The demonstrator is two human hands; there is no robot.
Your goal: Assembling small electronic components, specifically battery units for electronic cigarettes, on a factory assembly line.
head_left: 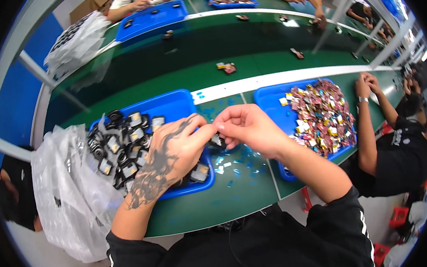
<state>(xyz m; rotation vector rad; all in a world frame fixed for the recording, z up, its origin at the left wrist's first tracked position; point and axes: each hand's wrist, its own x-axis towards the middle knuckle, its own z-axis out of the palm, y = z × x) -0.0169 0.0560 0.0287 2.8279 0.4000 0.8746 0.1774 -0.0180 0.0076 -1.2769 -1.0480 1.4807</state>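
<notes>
Plastic bag (66, 188) slumped lower left. Left blue tray (189, 97) held black modules (114, 144). Left hand (178, 143), fingers closed, gripped small black part (218, 141) at frame center; right hand (253, 128) pinched same part. Right blue tray (269, 100) carried reddish pieces (322, 115).

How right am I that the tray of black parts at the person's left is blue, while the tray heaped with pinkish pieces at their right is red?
Nearly: the tray on the right, heaped with pinkish pieces, is blue, not red, as the head view shows. The tray on the left, with its black parts, is indeed blue.
</notes>
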